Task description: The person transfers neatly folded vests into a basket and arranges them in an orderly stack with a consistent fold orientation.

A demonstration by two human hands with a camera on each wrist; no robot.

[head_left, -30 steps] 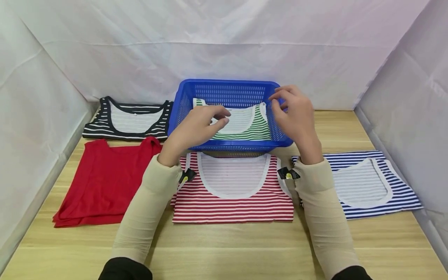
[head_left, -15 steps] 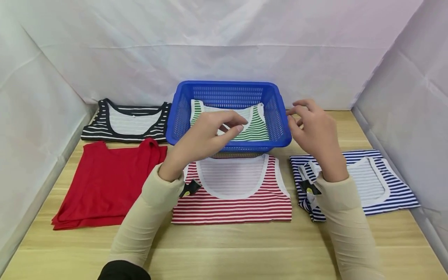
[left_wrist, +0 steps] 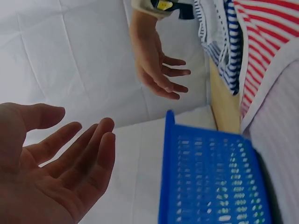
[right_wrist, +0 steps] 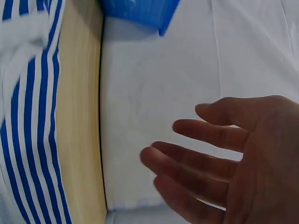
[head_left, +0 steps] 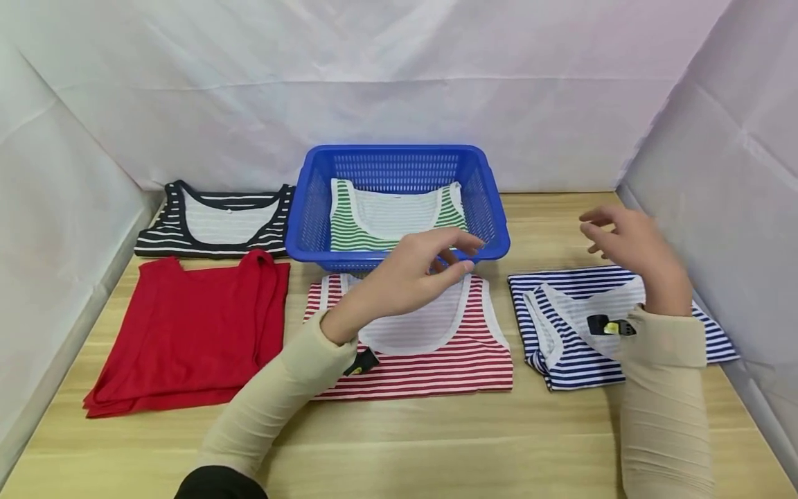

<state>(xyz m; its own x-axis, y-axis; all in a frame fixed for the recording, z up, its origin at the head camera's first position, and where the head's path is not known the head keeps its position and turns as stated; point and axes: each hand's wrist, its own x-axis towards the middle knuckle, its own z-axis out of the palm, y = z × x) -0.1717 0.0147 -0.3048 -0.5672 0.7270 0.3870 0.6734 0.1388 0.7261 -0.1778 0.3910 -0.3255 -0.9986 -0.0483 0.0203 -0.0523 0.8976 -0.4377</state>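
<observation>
My left hand [head_left: 414, 274] hovers over the front rim of the blue basket [head_left: 399, 256] and the red-striped tank top [head_left: 424, 374], its fingers loosely bent and holding nothing. Inside the basket lies a folded green-striped tank top [head_left: 349, 225]. Off to the right, my right hand [head_left: 639, 242] is held above the folded blue-striped tank top [head_left: 586, 371], apart from it. In the right wrist view that hand's fingers [right_wrist: 187, 163] are spread and relaxed, with nothing between them. The left wrist view shows both hands bare of any object.
At the far left a black-striped tank top [head_left: 152, 239] lies folded behind a red top [head_left: 193, 339]. Everything rests on a wooden table [head_left: 436, 450]. White cloth walls [head_left: 399, 83] rise at the back and both sides.
My right hand has moved right, from the basket's right rim to above the blue-striped tank top. My left hand has shifted right and nearer, from over the basket to its front rim.
</observation>
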